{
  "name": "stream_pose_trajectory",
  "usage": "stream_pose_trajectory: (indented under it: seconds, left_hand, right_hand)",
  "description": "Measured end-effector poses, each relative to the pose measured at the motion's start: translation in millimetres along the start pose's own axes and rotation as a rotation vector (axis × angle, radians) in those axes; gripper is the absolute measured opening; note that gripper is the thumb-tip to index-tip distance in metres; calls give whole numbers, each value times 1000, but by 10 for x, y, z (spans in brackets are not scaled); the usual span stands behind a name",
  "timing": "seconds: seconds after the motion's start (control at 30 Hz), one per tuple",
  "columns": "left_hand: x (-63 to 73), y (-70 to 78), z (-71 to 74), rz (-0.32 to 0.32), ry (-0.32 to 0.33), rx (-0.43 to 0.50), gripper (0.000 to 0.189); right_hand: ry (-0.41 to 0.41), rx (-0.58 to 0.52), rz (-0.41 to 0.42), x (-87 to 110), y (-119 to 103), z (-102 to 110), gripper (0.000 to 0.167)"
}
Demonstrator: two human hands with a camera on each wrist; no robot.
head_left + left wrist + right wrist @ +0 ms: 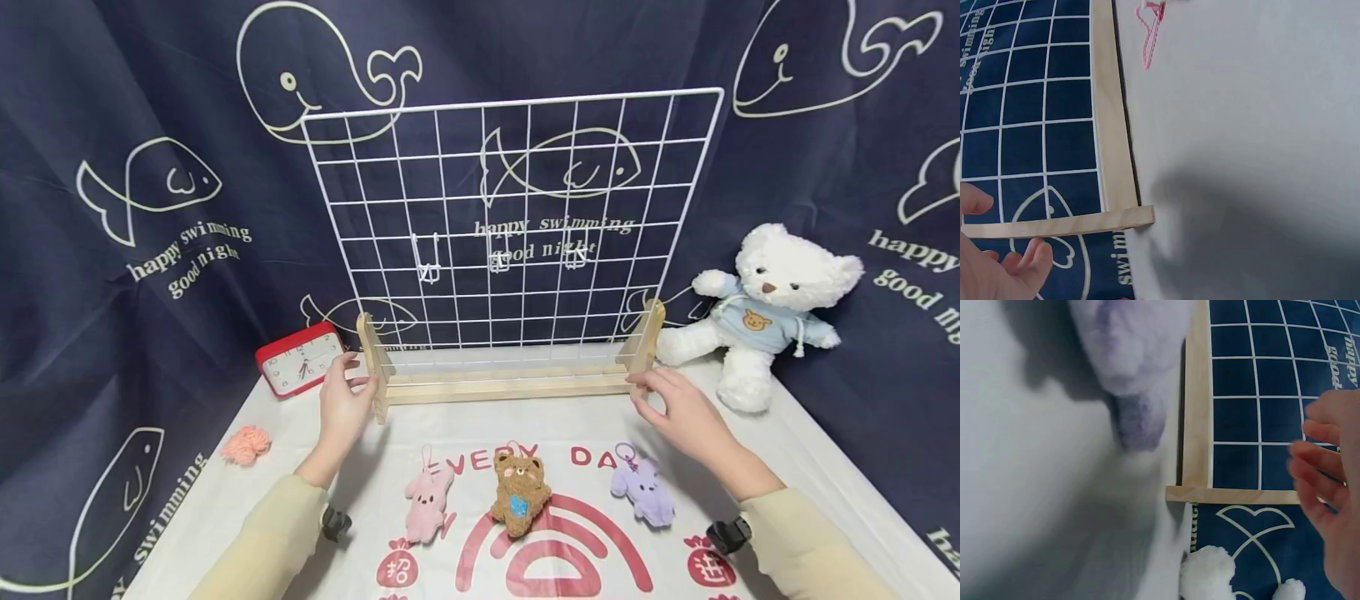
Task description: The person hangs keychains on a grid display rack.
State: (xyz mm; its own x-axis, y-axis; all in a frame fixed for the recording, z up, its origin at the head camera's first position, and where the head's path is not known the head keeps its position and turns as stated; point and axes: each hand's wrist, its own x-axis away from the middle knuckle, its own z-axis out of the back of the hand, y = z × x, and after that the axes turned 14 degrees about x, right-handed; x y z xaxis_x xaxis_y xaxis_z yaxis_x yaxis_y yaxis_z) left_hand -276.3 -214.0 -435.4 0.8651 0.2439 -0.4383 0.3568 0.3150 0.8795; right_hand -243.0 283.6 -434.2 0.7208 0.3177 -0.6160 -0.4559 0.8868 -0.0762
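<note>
A white wire grid panel stands upright in a wooden stand. My left hand is beside the stand's left side piece; in the left wrist view its thumb and relaxed fingers lie on either side of that wooden strip, with no clear grip. At the right end, my right hand has its fingers loosely bent close to the right side piece; whether they touch it cannot be told. Nearer me lie a pink plush keychain, a brown bear plush keychain and a purple plush keychain.
White hooks hang on the grid. A red clock and a peach yarn bundle are at the left. On the right sits a white teddy bear in a blue hoodie. Behind everything hangs a dark blue printed curtain.
</note>
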Motion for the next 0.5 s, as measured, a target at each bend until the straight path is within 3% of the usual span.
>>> stream_pose_trajectory:
  seconds: [0.13,0.3,0.5]
  left_hand:
    - [-34,-100,-1,30,8,23,48]
    - [-71,-213,-17,69,-15,127,48]
    - [-92,-276,-25,100,-28,152,50]
  right_hand:
    - [-112,-119,-27,64,32,-43,21]
    - [-287,-287,-129,125,87,-90,24]
    - [-456,-370,-161,192,113,-187,20]
